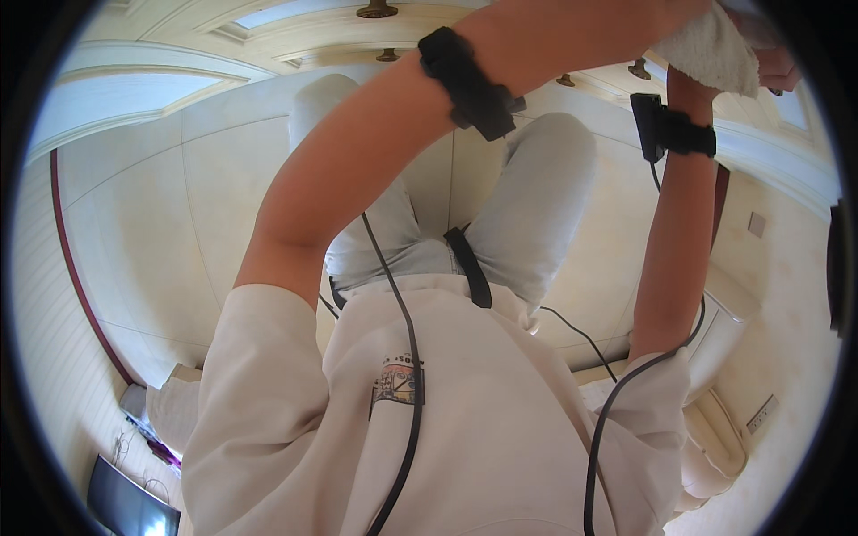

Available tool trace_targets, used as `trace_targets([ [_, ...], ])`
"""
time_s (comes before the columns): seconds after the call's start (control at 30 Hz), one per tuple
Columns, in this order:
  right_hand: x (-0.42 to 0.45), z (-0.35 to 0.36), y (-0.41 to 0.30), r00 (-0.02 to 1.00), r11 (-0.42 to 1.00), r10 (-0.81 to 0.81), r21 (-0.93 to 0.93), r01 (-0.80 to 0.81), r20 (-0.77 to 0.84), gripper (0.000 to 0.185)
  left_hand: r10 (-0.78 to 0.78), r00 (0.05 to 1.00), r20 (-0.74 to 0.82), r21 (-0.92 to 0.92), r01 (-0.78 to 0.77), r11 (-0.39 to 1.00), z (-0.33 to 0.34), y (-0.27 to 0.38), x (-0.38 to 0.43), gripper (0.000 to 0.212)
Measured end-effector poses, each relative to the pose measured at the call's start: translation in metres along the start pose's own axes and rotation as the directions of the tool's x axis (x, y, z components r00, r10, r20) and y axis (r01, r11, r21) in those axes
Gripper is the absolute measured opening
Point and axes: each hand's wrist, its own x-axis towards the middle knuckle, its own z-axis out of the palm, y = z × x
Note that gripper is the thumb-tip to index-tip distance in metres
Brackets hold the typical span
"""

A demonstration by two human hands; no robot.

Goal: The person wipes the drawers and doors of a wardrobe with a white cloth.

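My left arm reaches across to the upper right corner, where a whitish terry cloth [714, 53] hangs just past its wrist. My left hand [754, 27] is at the cloth, mostly covered and cut by the dark rim. My right forearm rises on the right, and its wrist passes behind the cloth's lower edge. Curled fingers [781, 70] show beyond the cloth; I cannot tell which hand they belong to. Black strapped devices sit on my left forearm [469, 84] and my right wrist [677, 130].
Cream panelled cabinet doors [154, 94] with bronze knobs [377, 9] stand ahead. My bent knees [553, 147] face them above the tiled floor [134, 221]. Black cables [409, 321] cross my shirt. A dark screen [134, 499] is at lower left; a cream padded seat [714, 435] at lower right.
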Motion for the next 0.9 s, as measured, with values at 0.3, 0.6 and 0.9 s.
trace_targets([
  [0.3, 0.03, -0.078, -0.066, 0.956, 0.958, 0.285, 0.012, -0.286, 0.067, 0.039, -0.024, 0.965, 0.262, -0.16, 0.068, 0.985, -0.024, -0.006, 0.012, 0.017],
  [0.6, 0.082, -0.176, -0.192, 0.816, 0.76, -0.304, 0.642, -0.103, 0.491, 0.041, 0.043, 0.944, 0.326, -0.124, -0.002, 0.992, -0.035, -0.013, 0.018, 0.02],
  [0.9, 0.068, -0.237, -0.16, 0.97, 0.628, -0.242, 0.765, 0.145, 0.015, 0.038, 0.046, 0.904, 0.425, -0.106, 0.0, 0.994, -0.038, -0.008, 0.022, 0.027],
])
